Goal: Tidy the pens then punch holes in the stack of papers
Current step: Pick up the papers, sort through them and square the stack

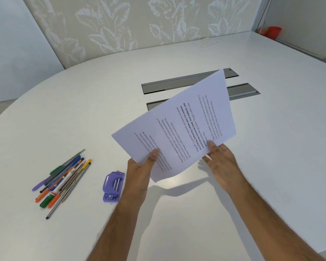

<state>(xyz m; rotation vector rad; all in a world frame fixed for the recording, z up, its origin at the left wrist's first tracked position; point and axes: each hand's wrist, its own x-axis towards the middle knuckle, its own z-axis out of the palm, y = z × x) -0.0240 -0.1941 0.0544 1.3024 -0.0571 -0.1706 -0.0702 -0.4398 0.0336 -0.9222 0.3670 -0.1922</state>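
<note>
Both hands held the papers [177,127] off the tabletop [83,110]: left fingers [153,154] pinched near edge, right fingers [212,146] under w/ thumb on top. Thin, floppy, prob. slippery; grip edges. Punch [113,187], pens [62,178] left of fingers.

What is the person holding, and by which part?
The stack of papers, lifted off the table: left hand and right hand pinch its near edge, thumbs on top.
</note>
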